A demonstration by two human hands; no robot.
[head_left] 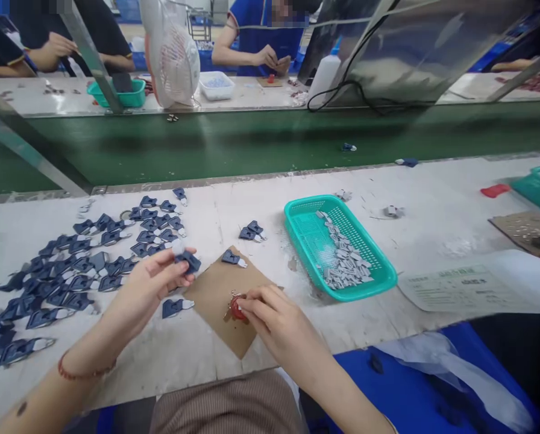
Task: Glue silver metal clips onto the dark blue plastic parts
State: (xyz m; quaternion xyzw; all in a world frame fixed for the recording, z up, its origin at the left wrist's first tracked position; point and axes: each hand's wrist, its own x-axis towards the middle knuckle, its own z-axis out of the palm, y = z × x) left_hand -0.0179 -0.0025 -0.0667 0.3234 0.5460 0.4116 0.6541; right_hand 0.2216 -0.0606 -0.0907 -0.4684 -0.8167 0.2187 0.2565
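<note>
My left hand [146,286] is raised over the table's left part, its thumb and fingers closed on a small dark blue plastic part [190,261] with a whitish end. Thumb and fingertips of my right hand [282,322] are pinched together at a red lump [237,307] with small metal bits around it. Whether anything is between those fingertips is hidden. Beneath the lump is a square of brown cardboard [211,288]. Another blue part [234,258] lies on its far corner, and one more [176,307] rests on the table beside its left edge.
Many similar blue parts [78,283] are heaped at left. A green basket [292,232] holds small grey pieces [346,259]. A paper sheet [464,288] lies at right. Beyond the green strip [234,144], a co-worker in blue [247,45] sits near a fan [173,60] and white bottle [325,75].
</note>
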